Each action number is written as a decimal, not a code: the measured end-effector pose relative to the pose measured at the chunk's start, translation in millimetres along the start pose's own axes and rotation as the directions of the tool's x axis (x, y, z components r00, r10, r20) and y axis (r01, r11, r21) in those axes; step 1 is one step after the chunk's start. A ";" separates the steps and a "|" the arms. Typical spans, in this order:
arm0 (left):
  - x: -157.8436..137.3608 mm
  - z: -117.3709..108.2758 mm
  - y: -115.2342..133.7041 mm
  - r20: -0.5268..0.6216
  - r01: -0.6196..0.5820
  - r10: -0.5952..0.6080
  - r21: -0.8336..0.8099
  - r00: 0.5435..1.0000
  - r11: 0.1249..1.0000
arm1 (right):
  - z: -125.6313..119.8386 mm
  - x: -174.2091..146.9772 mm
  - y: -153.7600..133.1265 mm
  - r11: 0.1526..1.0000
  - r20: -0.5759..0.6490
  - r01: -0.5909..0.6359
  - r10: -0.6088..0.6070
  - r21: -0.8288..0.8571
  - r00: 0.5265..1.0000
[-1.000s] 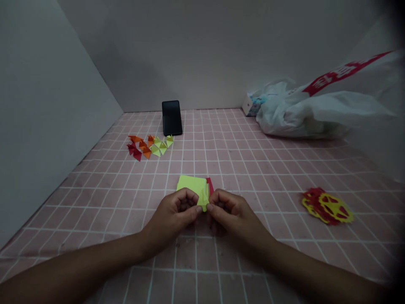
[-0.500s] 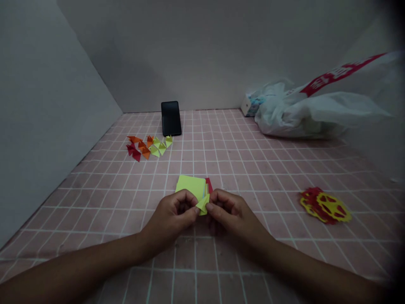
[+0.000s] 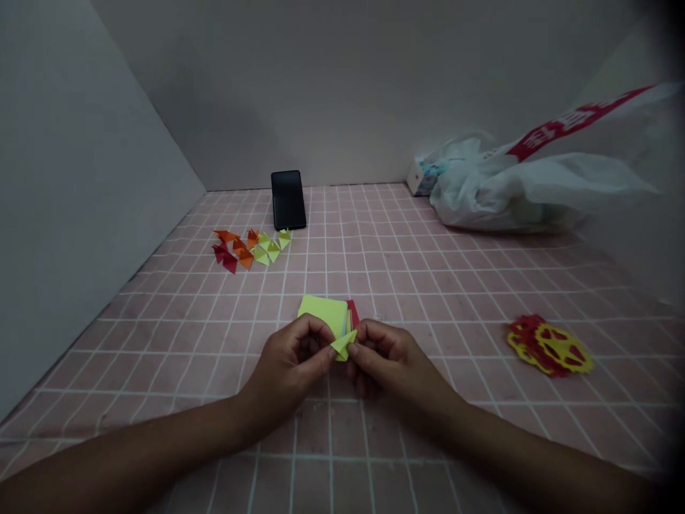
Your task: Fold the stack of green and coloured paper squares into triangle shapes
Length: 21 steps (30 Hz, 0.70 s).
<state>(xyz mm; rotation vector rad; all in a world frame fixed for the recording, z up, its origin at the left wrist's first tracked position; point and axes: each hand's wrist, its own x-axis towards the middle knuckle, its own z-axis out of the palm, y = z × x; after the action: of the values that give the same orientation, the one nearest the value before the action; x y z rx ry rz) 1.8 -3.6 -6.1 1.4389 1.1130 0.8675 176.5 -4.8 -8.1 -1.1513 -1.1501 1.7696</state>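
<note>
Between my two hands is a small folded piece of yellow-green paper [image 3: 343,346], with a pointed, triangular shape. My left hand [image 3: 294,355] pinches its left side between thumb and forefinger. On the other side my right hand [image 3: 386,357] pinches it the same way, its lower fingers curled underneath. Just behind the hands lies a stack of square paper sheets [image 3: 322,309], yellow-green on top, with a red sheet [image 3: 354,314] showing at its right edge. The hands cover the near part of the stack.
Several small folded paper pieces [image 3: 243,253] in red, orange and yellow sit at the back left. A black phone [image 3: 288,200] leans behind them. Red and yellow paper cutouts [image 3: 556,346] lie to the right. A white plastic bag [image 3: 503,193] and a box [image 3: 420,177] stand at the back right.
Both hands keep their pinch on the folded paper, which has tilted slightly, its right tip now pointing a little farther right. The other things stay where they were.
</note>
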 end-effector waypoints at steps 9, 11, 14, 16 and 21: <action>-0.7 -1.2 0.9 -0.021 -0.159 0.164 0.152 0.986 0.976 | -1.5 -2.4 0.5 1.000 0.038 0.009 -0.009 0.019 0.999; -0.4 -1.3 1.6 -0.025 -0.170 0.176 0.166 0.984 0.971 | -2.3 -3.0 1.2 0.999 0.051 0.012 -0.014 0.041 0.999; 0.2 -1.1 1.9 -0.033 -0.175 0.184 0.183 0.982 0.967 | -3.2 -3.5 1.5 0.998 0.060 0.007 -0.010 0.061 0.998; 0.5 -1.1 2.1 -0.035 -0.178 0.189 0.201 0.981 0.963 | -3.4 -3.6 1.3 0.997 0.067 0.001 -0.006 0.076 0.998; 0.5 -1.7 4.7 -0.027 -0.151 0.161 0.222 0.987 0.963 | -3.4 -3.3 1.0 0.995 0.072 -0.009 0.002 0.101 0.997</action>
<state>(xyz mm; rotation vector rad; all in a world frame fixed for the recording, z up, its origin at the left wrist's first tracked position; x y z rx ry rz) 1.1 -2.6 -1.2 1.7153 1.1693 0.9128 180.7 -7.1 -8.8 -1.0392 -1.0868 1.8648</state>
